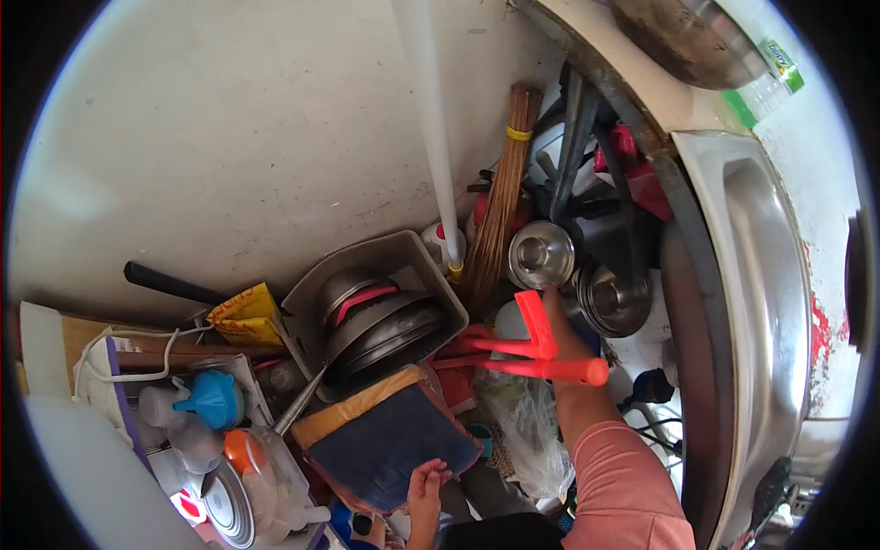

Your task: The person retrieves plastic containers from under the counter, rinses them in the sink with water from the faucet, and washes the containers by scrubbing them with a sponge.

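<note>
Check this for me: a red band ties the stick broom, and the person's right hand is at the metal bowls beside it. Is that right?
Not quite: the head view shows a yellow band around the stick broom. The right hand is indeed at the metal bowls.

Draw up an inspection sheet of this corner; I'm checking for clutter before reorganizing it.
Surface: pale floor mostly covered; cleanliness cannot be told.
Things at hand: steel bowls, grouped beside the right arm.
Clutter: grey bin holding pans; clear plastic bag, red-orange handles and stick broom crowded nearby.
Hands: right hand at the bowls, grip hidden; left hand before a dark cloth, apparently holding nothing.
Cables: white cable on the left; black cables on the right.
Surroundings: marked wall; steel basin on the right.
</note>
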